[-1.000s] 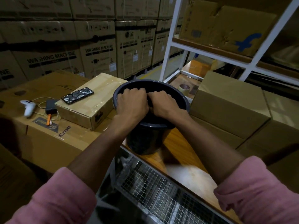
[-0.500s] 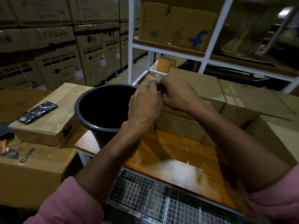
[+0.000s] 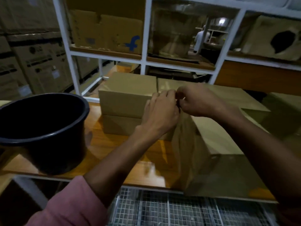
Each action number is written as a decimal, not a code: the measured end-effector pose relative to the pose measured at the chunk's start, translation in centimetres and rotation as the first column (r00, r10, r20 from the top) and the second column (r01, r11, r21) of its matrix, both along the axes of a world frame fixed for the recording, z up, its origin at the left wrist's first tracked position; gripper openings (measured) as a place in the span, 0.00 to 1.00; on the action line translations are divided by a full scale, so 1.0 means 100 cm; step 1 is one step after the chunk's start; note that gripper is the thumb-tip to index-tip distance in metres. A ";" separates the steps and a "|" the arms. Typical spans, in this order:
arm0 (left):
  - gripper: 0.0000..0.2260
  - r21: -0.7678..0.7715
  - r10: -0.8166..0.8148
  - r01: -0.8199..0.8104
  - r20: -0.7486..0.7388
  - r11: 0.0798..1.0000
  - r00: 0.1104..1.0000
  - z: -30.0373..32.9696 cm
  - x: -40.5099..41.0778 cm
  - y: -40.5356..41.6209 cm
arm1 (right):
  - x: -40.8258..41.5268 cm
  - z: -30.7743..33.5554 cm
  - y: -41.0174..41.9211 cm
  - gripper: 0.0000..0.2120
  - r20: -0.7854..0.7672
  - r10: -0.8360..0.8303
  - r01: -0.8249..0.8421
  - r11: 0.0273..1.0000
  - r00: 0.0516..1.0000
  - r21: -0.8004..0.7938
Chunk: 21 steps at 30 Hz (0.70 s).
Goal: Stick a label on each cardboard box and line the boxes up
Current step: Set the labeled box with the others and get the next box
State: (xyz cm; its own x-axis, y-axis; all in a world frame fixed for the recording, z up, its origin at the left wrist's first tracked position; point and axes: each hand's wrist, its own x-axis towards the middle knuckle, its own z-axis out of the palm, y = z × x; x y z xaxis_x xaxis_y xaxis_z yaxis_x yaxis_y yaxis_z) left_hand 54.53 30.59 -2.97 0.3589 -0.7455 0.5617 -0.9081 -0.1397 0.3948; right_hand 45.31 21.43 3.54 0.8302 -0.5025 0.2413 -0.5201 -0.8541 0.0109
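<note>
Our left hand (image 3: 160, 111) and right hand (image 3: 197, 101) meet fingertip to fingertip, pinching something small; we cannot tell what. If a label, it should handle light and floppy, best held by its edges over the cardboard box (image 3: 216, 134).

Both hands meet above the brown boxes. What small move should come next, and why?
Probably lower both hands onto the top of the near brown cardboard box. The left hand and right hand pinch something small and dark between their fingertips, likely a label, and no label shows on that box.

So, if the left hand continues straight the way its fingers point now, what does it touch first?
Probably the right hand, fingertip to fingertip above the plain brown cardboard boxes. The left hand points right and away; depth is unclear.
</note>
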 end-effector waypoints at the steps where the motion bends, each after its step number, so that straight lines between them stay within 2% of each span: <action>1: 0.18 0.010 -0.005 0.005 0.008 1.000 1.000 0.000 -0.015 -0.008 | -0.016 -0.003 -0.010 0.10 0.021 -0.014 0.014 1.000 1.000 0.008; 5: 0.18 0.076 -0.032 0.031 0.019 0.997 0.999 -0.006 -0.070 -0.036 | -0.078 -0.020 -0.047 0.05 0.135 -0.100 0.091 0.993 0.986 0.073; 10: 0.26 0.208 0.041 -0.031 -0.044 0.978 0.998 -0.029 -0.119 -0.053 | -0.150 -0.037 -0.081 0.11 0.221 -0.099 0.067 0.987 0.970 0.145; 13: 0.33 0.372 0.104 -0.087 -0.025 0.924 0.994 -0.043 -0.142 -0.056 | -0.187 -0.051 -0.093 0.20 0.072 -0.140 0.126 0.977 0.988 0.174; 16: 0.33 0.399 0.148 -0.129 -0.017 0.908 0.989 -0.055 -0.151 -0.057 | -0.215 -0.067 -0.103 0.27 -0.099 -0.155 0.173 0.960 0.983 0.221; 19: 0.31 0.347 0.154 -0.134 -0.030 0.928 0.988 -0.060 -0.152 -0.056 | -0.234 -0.082 -0.111 0.29 -0.122 -0.108 0.132 0.970 0.987 0.203; 21: 0.30 0.331 0.155 -0.135 -0.034 0.934 0.987 -0.060 -0.153 -0.054 | -0.241 -0.090 -0.114 0.30 -0.068 -0.089 0.100 0.978 0.994 0.184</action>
